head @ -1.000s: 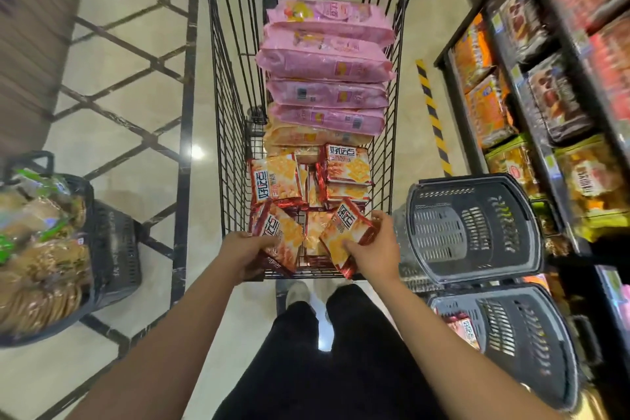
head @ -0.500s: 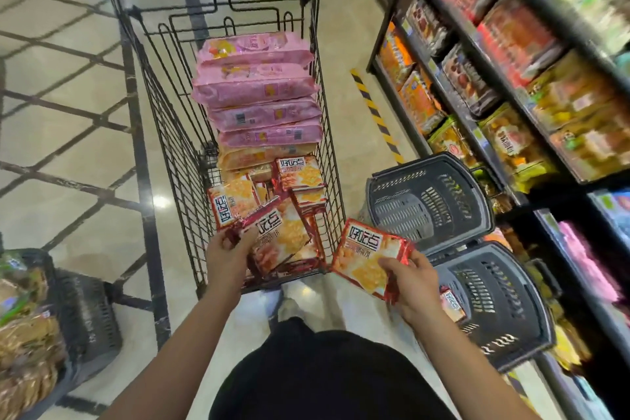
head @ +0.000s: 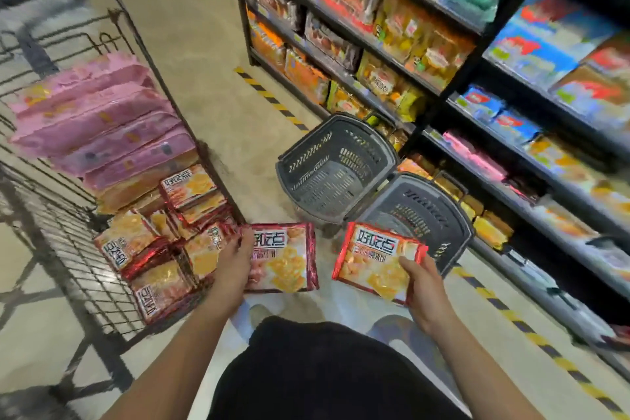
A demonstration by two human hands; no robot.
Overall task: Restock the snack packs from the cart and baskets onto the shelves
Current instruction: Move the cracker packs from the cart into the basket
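while each hand point(head: 235, 259) point(head: 426, 286) grips a cracker pack point(head: 283, 257) point(head: 375, 261), bare floor point(head: 211, 78) separates cart point(head: 85, 249) and shelves point(head: 443, 95).

- Left arm: bare forearm extends forward from lower left of the view, wrist roughly straight.
- Left hand point(head: 235, 257): back of hand toward the camera, fingers curled over the near edge of a red snack pack point(head: 286, 257), holding it.
- Right arm: bare forearm extends forward from lower right, angled inward.
- Right hand point(head: 424, 293): thumb on top of a second red snack pack point(head: 375, 262), fingers beneath, pinching its right corner.
- Hands apart, at like height.
- Dark-clothed legs below.
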